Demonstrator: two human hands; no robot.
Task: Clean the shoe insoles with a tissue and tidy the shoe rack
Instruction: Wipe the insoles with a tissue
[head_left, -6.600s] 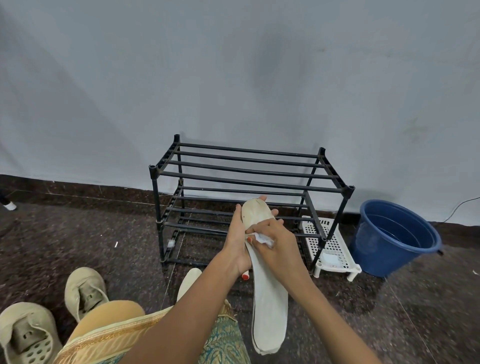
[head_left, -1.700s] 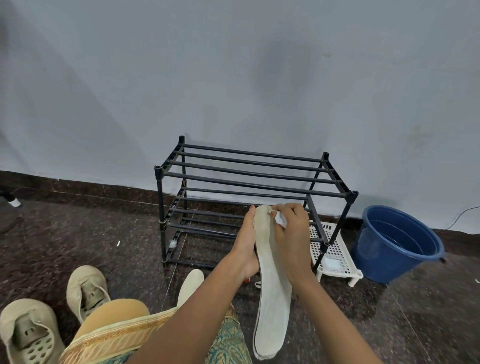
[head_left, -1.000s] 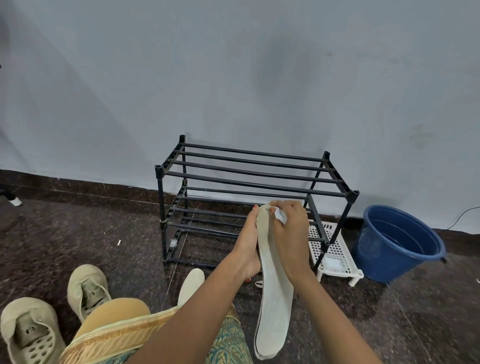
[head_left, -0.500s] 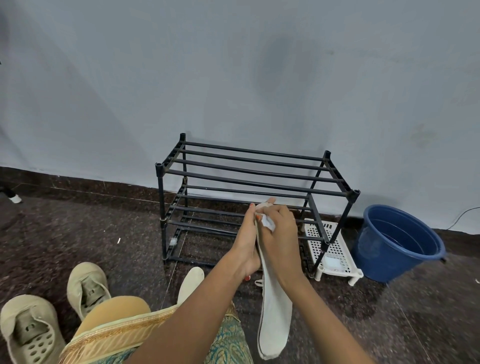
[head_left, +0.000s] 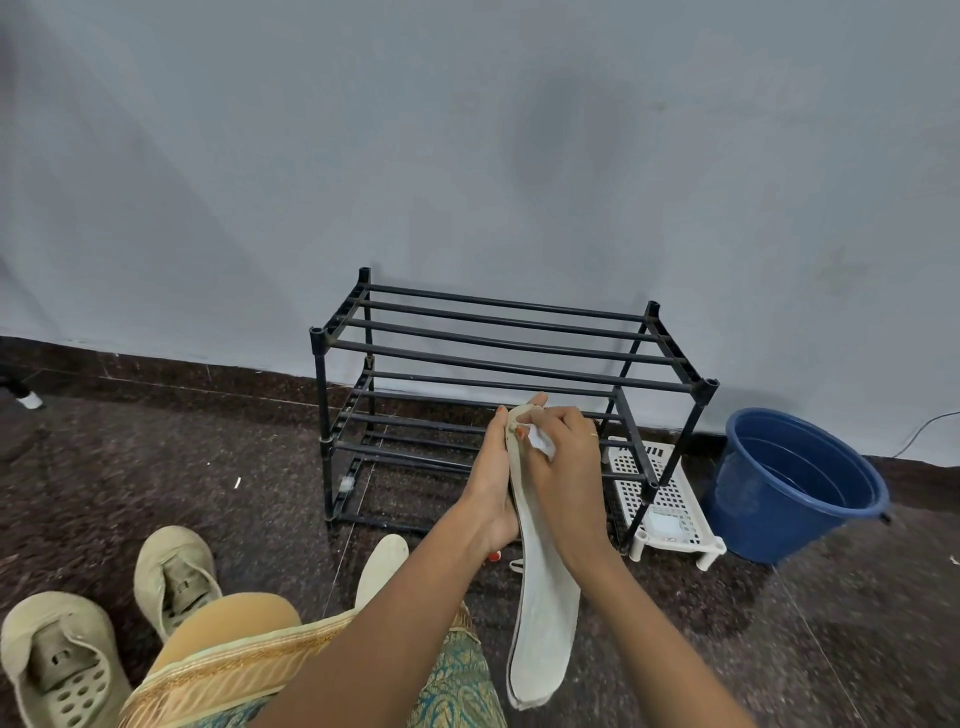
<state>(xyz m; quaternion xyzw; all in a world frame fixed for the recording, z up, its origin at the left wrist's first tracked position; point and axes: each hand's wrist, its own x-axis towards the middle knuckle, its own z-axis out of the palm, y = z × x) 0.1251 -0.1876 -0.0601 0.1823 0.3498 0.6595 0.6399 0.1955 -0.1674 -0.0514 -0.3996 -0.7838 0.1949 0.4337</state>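
Head view: a person sits on a dark speckled floor (head_left: 156, 467) facing a pale wall, one knee (head_left: 223, 634) in tan and patterned cloth low in the frame.
Left hand (head_left: 491, 483): holds the insole (head_left: 545, 613) near its top end from behind and from the left, fingers running up along it with the tips showing above its edge.
Right hand (head_left: 563, 467): closed round a crumpled white tissue (head_left: 540, 441) and presses it onto the upper front of the insole; a thin ring (head_left: 594, 434) shows on one finger.
Insole: pale grey, held upright in the air before the shoe rack (head_left: 323, 415), its lower end hanging free above the floor.
Shoe rack: black bars, two tiers (nothing on either), standing against the wall.
Writing: a small pale sticker (head_left: 345, 483) sits low on the rack's left side, its print too small to read.
Second insole (head_left: 382, 566): lies on the floor just beside the knee.
Shoes (head_left: 174, 577): two beige, insoles out, side by side at lower left.
White plastic tray (head_left: 670, 499): perforated, on short legs, just right of the rack.
Blue bucket (head_left: 753, 519): on the floor right of the tray, holding water.
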